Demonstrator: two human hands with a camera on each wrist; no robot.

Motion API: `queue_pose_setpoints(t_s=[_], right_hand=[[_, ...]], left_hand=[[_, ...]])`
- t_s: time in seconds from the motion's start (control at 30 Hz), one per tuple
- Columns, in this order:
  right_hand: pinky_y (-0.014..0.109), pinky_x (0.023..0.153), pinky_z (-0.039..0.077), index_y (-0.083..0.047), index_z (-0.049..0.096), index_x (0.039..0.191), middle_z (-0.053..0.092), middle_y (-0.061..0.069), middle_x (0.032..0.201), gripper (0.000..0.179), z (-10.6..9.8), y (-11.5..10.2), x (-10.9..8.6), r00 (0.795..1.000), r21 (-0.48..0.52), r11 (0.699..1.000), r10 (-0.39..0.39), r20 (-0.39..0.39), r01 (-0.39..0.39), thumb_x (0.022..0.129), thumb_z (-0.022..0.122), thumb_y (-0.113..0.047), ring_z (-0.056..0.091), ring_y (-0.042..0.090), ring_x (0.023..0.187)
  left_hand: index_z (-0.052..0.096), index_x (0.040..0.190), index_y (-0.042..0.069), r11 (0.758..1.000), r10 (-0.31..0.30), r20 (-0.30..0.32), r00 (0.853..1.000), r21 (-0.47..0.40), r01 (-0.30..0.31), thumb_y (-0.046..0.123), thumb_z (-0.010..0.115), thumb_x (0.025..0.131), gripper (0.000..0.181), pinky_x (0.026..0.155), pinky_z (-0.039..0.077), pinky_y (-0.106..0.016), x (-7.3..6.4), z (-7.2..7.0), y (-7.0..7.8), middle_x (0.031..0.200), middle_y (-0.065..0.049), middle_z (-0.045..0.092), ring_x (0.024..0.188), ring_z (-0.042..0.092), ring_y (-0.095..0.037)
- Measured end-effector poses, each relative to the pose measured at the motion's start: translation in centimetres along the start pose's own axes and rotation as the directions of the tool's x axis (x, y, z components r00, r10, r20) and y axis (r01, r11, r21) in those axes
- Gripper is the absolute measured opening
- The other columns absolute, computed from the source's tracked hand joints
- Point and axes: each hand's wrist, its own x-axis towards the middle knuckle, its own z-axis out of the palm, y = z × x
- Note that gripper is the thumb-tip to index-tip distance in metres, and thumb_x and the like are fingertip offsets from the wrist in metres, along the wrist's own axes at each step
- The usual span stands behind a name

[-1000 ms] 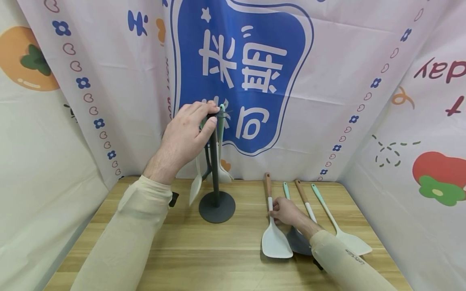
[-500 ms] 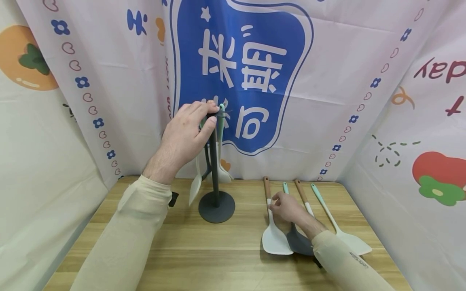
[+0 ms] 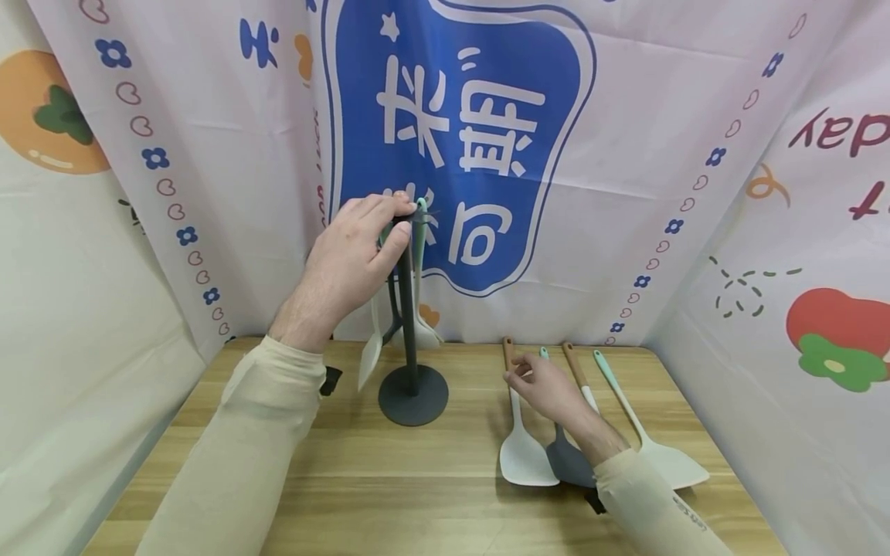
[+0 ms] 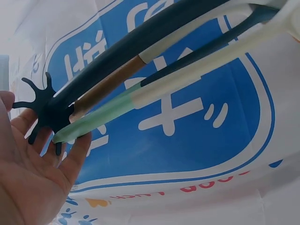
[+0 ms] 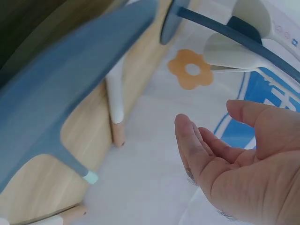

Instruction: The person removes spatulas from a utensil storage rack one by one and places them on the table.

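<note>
My left hand (image 3: pixel 348 255) grips the top of a black utensil stand (image 3: pixel 407 309), thumb in front and the other fingers over it. The left wrist view shows those fingers around its prongs (image 4: pixel 44 96), beside a mint handle (image 4: pixel 101 115) and a brown handle (image 4: pixel 110 84). From the stand hangs a pale spoon-like utensil (image 3: pixel 371 361). Over the brown handle of a white turner (image 3: pixel 528 461) hovers my right hand (image 3: pixel 549 390); in the right wrist view its thumb and fingers are parted with nothing between them. A dark grey turner (image 3: pixel 570 462) lies partly beneath the right forearm.
Farther right on the wooden table (image 3: pixel 389 502) lie a utensil with a brown handle (image 3: pixel 575 364), its head hidden by the arm, and a white turner with a mint handle (image 3: pixel 670 463). A printed cloth (image 3: pixel 626 116) hangs along the back edge.
My right hand was pinching the white turner's handle; it has let go and moved up toward the handle's end. The turner has settled slightly on the table. The left hand stays put.
</note>
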Motion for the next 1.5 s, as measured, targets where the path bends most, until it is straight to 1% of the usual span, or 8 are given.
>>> queue_pose_setpoints(t_s=[0.2,0.37,0.47,0.6,0.77,0.93,1.17,1.5], right_hand=[[0.057,0.112,0.069,0.001,0.063,0.160,0.077,0.021,0.144,0.050,-0.2,-0.8,-0.5,0.999,0.073,0.997,-0.011,-0.038,0.014,0.119,0.068,-0.028,0.076,0.046,0.140],[0.057,0.113,0.069,-0.001,0.062,0.161,0.075,0.021,0.145,0.049,-0.3,-1.0,-0.6,0.998,0.096,0.995,-0.022,-0.055,0.027,0.120,0.067,-0.028,0.076,0.045,0.141],[0.058,0.113,0.068,-0.002,0.063,0.161,0.076,0.019,0.144,0.048,-0.3,-1.1,-0.7,0.997,0.092,0.995,-0.027,-0.068,0.034,0.120,0.068,-0.027,0.076,0.044,0.140],[0.058,0.113,0.068,-0.002,0.064,0.159,0.077,0.018,0.143,0.047,-0.4,-1.2,-0.9,0.996,0.084,0.996,-0.035,-0.085,0.042,0.119,0.069,-0.026,0.077,0.044,0.139],[0.058,0.111,0.069,-0.003,0.065,0.158,0.078,0.018,0.141,0.046,-0.3,-1.1,-1.2,0.994,0.074,0.996,-0.048,-0.094,0.055,0.119,0.070,-0.026,0.078,0.043,0.138],[0.058,0.111,0.069,-0.002,0.066,0.157,0.078,0.019,0.140,0.045,-0.2,-1.0,-1.3,0.994,0.092,0.994,-0.046,-0.101,0.055,0.119,0.070,-0.026,0.078,0.044,0.137],[0.057,0.110,0.070,-0.001,0.066,0.156,0.079,0.019,0.139,0.045,-0.2,-0.8,-1.5,0.993,0.084,0.994,-0.059,-0.107,0.068,0.118,0.071,-0.026,0.080,0.043,0.135],[0.057,0.110,0.070,-0.004,0.066,0.158,0.081,0.016,0.141,0.047,0.0,-0.7,-1.9,0.993,0.061,0.996,-0.056,-0.101,0.062,0.119,0.071,-0.029,0.080,0.040,0.136]], left_hand=[[0.065,0.167,0.019,0.999,0.035,-0.016,0.999,0.007,-0.035,0.047,0.045,0.124,0.055,0.145,0.039,-0.064,-0.1,-0.3,0.1,0.180,-0.004,0.059,0.172,0.047,-0.035],[0.068,0.165,0.020,0.997,0.066,-0.154,0.986,-0.026,-0.071,0.042,0.051,0.122,0.051,0.143,0.040,-0.065,-1.0,-0.1,0.2,0.178,-0.004,0.061,0.171,0.049,-0.033],[0.068,0.164,0.019,0.994,0.061,-0.275,0.959,-0.072,-0.084,0.039,0.055,0.119,0.051,0.141,0.042,-0.065,-2.0,0.3,0.2,0.176,-0.004,0.063,0.169,0.050,-0.032],[0.069,0.161,0.011,0.989,0.055,-0.410,0.911,-0.103,-0.107,0.036,0.057,0.115,0.054,0.137,0.047,-0.063,-3.5,1.4,0.3,0.170,-0.011,0.067,0.162,0.056,-0.036],[0.069,0.159,0.005,0.981,-0.020,-0.493,0.870,-0.177,-0.078,0.027,0.061,0.113,0.052,0.121,0.060,-0.056,-5.4,3.1,0.4,0.161,-0.017,0.071,0.145,0.068,-0.039],[0.070,0.157,0.005,0.964,-0.135,-0.501,0.855,-0.265,-0.002,0.018,0.066,0.114,0.045,0.114,0.068,-0.048,-7.0,4.8,0.7,0.158,-0.016,0.072,0.143,0.072,-0.032],[0.069,0.158,0.004,0.919,-0.256,-0.402,0.879,-0.383,0.093,0.014,0.071,0.115,0.044,0.121,0.067,-0.051,-7.9,7.9,0.6,0.153,-0.015,0.073,0.144,0.072,-0.032],[0.065,0.161,0.002,0.887,-0.359,-0.296,0.885,-0.404,0.225,0.016,0.074,0.115,0.049,0.119,0.067,-0.051,-7.9,11.3,0.5,0.156,-0.020,0.071,0.145,0.075,-0.035]])
